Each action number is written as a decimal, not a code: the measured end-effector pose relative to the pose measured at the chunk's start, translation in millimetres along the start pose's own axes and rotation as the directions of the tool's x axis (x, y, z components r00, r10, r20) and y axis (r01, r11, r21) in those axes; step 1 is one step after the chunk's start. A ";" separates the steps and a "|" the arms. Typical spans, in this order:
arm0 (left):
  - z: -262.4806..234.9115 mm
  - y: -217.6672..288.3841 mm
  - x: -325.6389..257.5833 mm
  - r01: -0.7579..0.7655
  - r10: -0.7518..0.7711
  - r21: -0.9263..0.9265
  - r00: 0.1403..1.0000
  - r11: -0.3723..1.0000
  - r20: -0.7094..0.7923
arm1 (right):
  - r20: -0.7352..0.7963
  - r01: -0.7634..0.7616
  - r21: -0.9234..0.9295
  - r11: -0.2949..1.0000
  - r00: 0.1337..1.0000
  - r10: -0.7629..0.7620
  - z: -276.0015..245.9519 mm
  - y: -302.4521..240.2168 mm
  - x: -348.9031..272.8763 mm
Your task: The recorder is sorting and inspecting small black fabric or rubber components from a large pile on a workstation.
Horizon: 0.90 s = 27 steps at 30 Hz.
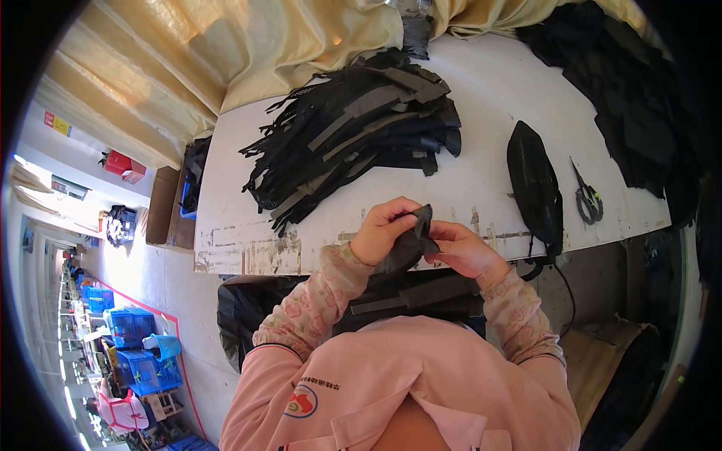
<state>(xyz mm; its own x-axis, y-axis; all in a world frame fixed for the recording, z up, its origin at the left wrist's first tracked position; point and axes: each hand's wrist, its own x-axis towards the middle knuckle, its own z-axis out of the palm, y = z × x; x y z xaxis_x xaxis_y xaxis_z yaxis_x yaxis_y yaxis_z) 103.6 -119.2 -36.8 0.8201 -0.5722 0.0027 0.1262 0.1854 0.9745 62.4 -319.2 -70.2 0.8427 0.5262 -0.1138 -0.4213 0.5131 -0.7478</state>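
Between my two hands, over the table's near edge, is a dark grey-black piece of fabric (404, 252). My left hand (383, 228) pinches its upper edge between thumb and fingers. With the fingertips, my right hand (468, 252) grips a corner of the same piece on the other side. The fabric hangs down toward my lap, where more black material (429, 293) lies; whether the two are joined I cannot tell. Beyond my hands, a large pile of black fabric strips (361, 128) with ragged left ends is spread on the white table (474, 180).
A black zippered pouch (534, 184) and black-handled scissors (587, 199) lie on the right. Black cloth (632, 105) is heaped at the far right. A gold curtain (263, 45) hangs behind the table. Blue crates (131, 327) stand on the floor at left, a cardboard box (594, 361) at lower right.
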 end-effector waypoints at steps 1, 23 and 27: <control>-1.8 -1.1 -0.6 -0.007 0.005 -0.054 1.000 0.999 -0.027 | 0.106 -0.027 0.096 0.995 0.994 0.017 4.7 0.6 -1.6; 8.7 10.0 -2.5 0.446 -0.433 0.096 0.892 0.890 -0.130 | -0.080 0.225 -0.861 0.455 0.825 -0.559 37.3 -14.3 -2.1; 7.2 -0.1 0.9 0.432 -0.434 -0.043 0.896 0.901 -0.093 | -0.205 0.095 -0.757 0.646 0.904 -0.374 19.0 -10.3 -3.2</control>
<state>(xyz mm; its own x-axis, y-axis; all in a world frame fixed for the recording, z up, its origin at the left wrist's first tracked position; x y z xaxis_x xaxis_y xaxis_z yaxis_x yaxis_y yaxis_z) 100.3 -125.5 -35.2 0.7320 -0.5190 -0.4414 0.4919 -0.0457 0.8695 57.7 -313.2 -49.7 0.9886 0.1444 0.0427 0.0620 -0.1320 -0.9893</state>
